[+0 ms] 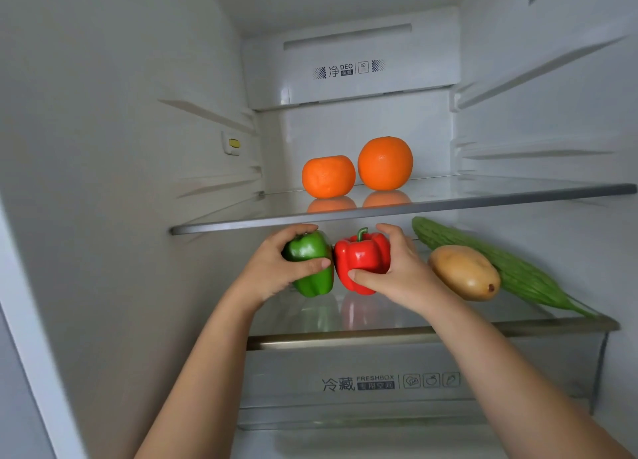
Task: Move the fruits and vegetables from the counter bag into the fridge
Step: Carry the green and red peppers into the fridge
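Two bell peppers are held side by side, low over the lower glass shelf (379, 320) of the fridge. The green pepper (312, 279) is gripped by the left hand (272, 268), fingers curled over its top, thumb across its front. The red pepper (362, 255) is clasped the same way by the right hand (400, 272), stem up. The peppers are touching or nearly so. Whether their bases rest on the glass cannot be told, though reflections lie right beneath them.

Placement is judged almost done; release not yet made. The upright hold is probably meant to let each pepper stand on its base rather than roll.

The middle of the shelf is likely chosen because the right side is taken. A yellowish mango (464, 272) lies there against a long green gourd (518, 272) laid diagonally behind it.

On the upper shelf (483, 196), a small orange (328, 176) is set just beside a large orange (385, 163), towards the back. The counter bag is not in view. A crisper drawer (345, 362) is seen closed below.
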`<state>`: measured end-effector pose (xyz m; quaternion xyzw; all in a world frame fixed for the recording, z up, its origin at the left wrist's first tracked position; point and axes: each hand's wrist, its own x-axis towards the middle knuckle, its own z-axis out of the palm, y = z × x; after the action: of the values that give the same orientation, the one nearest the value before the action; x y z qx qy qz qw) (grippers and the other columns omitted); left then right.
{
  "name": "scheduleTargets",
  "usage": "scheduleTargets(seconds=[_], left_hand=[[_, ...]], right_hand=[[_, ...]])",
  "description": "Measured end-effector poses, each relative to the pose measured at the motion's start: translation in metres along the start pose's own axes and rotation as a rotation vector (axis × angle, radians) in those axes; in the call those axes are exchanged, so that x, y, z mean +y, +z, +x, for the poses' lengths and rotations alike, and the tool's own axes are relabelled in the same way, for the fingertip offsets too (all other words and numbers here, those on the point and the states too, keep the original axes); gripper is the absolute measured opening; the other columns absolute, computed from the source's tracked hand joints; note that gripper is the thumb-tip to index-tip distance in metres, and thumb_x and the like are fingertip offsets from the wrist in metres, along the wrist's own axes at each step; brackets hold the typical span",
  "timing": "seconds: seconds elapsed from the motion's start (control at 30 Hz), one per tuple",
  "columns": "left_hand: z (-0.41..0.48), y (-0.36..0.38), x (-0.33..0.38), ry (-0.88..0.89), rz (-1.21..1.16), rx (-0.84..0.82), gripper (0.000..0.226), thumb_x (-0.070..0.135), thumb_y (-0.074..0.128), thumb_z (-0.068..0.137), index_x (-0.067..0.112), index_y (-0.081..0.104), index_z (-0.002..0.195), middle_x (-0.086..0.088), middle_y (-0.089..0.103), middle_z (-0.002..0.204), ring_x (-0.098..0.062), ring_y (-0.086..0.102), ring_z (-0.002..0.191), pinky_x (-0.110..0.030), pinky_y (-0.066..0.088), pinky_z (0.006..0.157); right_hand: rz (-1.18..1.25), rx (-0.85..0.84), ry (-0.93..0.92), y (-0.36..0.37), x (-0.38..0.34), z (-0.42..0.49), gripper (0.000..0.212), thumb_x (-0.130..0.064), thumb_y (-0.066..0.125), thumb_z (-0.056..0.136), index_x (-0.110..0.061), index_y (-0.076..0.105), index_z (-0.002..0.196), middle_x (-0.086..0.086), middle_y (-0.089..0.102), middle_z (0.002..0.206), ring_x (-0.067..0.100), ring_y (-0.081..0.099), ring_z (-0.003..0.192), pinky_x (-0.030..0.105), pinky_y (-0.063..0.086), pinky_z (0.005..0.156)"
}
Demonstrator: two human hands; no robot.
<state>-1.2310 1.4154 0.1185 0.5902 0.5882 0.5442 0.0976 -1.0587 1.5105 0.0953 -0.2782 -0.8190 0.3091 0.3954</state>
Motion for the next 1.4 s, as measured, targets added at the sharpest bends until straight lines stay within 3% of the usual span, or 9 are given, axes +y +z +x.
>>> scheduleTargets(seconds=[0.1, 0.3, 0.4, 0.47, 0.63, 0.83, 0.97, 1.23, 1.4], left_hand=[[-0.001, 0.000, 0.002, 0.017, 0.010, 0.001, 0.048, 0.010, 0.080, 0.067, 0.024, 0.059, 0.108, -0.007, 0.056, 0.116, -0.012, 0.057, 0.096, -0.020, 0.049, 0.083], [-0.008, 0.004, 0.006, 0.013, 0.062, 0.046, 0.062, 0.047, 0.076, 0.043, 0.037, 0.059, 0.102, -0.009, 0.052, 0.121, -0.017, 0.055, 0.107, -0.020, 0.048, 0.084], [-0.013, 0.002, 0.006, 0.005, 0.116, 0.080, 0.057, 0.032, 0.083, 0.057, 0.035, 0.057, 0.108, -0.011, 0.046, 0.126, -0.017, 0.049, 0.111, -0.001, 0.043, 0.069], [-0.020, -0.001, 0.007, 0.011, 0.162, 0.090, 0.057, 0.018, 0.081, 0.068, 0.032, 0.055, 0.117, -0.010, 0.040, 0.131, -0.014, 0.044, 0.115, 0.004, 0.036, 0.073], [-0.050, -0.010, 0.015, 0.036, 0.271, 0.145, 0.058, 0.022, 0.077, 0.072, 0.037, 0.050, 0.122, -0.010, 0.034, 0.139, -0.013, 0.029, 0.132, -0.009, 0.019, 0.096], [-0.096, -0.002, 0.019, 0.135, 0.459, 0.260, 0.046, 0.027, 0.067, 0.081, 0.024, 0.053, 0.124, -0.005, 0.042, 0.134, -0.016, 0.040, 0.126, -0.003, 0.021, 0.092], [-0.134, 0.012, 0.013, 0.233, 0.532, 0.284, 0.043, 0.039, 0.049, 0.080, 0.017, 0.060, 0.115, -0.005, 0.052, 0.128, -0.021, 0.048, 0.119, -0.028, 0.036, 0.099], [-0.193, 0.020, -0.004, 0.376, 0.653, 0.288, 0.030, 0.025, 0.050, 0.082, 0.010, 0.064, 0.105, -0.011, 0.060, 0.117, -0.029, 0.055, 0.108, -0.039, 0.041, 0.090], [-0.232, 0.017, 0.004, 0.329, 0.666, 0.293, 0.030, 0.024, 0.049, 0.083, 0.010, 0.064, 0.105, -0.011, 0.060, 0.117, -0.030, 0.055, 0.109, -0.042, 0.046, 0.090]], right_hand=[[0.000, 0.008, 0.003, 0.000, 0.000, 0.000, 0.084, -0.030, 0.075, 0.074, -0.026, 0.021, 0.139, 0.004, 0.031, 0.137, 0.015, 0.041, 0.105, 0.027, 0.040, 0.085], [0.036, 0.028, 0.004, -0.001, -0.001, -0.004, 0.083, -0.032, 0.074, 0.074, -0.026, 0.023, 0.139, 0.005, 0.032, 0.138, 0.018, 0.044, 0.111, 0.032, 0.042, 0.092], [0.029, 0.082, -0.011, -0.003, -0.007, -0.010, 0.081, -0.032, 0.073, 0.075, -0.025, 0.025, 0.139, 0.005, 0.034, 0.139, 0.020, 0.044, 0.117, 0.029, 0.038, 0.091], [-0.043, 0.151, -0.062, -0.003, -0.011, -0.016, 0.077, -0.031, 0.072, 0.077, -0.022, 0.027, 0.139, 0.005, 0.035, 0.138, 0.018, 0.042, 0.119, 0.021, 0.031, 0.088], [-0.204, 0.265, -0.196, 0.007, -0.023, -0.040, 0.066, -0.024, 0.069, 0.079, -0.015, 0.036, 0.135, 0.010, 0.039, 0.130, 0.021, 0.043, 0.115, 0.008, 0.021, 0.076], [-0.280, 0.372, -0.261, 0.020, -0.030, -0.078, 0.046, -0.018, 0.066, 0.079, -0.008, 0.051, 0.121, 0.012, 0.050, 0.114, 0.029, 0.050, 0.103, 0.027, 0.035, 0.081], [-0.430, 0.423, -0.314, 0.034, -0.034, -0.110, 0.039, -0.027, 0.053, 0.078, -0.008, 0.060, 0.111, 0.015, 0.056, 0.112, 0.035, 0.056, 0.101, 0.042, 0.047, 0.084], [-0.611, 0.393, -0.290, 0.062, -0.039, -0.176, 0.039, -0.029, 0.047, 0.080, -0.005, 0.066, 0.104, 0.016, 0.063, 0.107, 0.035, 0.059, 0.096, 0.046, 0.049, 0.082], [-0.641, 0.313, -0.284, 0.069, -0.048, -0.209, 0.040, -0.030, 0.046, 0.081, -0.006, 0.066, 0.105, 0.013, 0.064, 0.107, 0.033, 0.060, 0.098, 0.050, 0.049, 0.081]])
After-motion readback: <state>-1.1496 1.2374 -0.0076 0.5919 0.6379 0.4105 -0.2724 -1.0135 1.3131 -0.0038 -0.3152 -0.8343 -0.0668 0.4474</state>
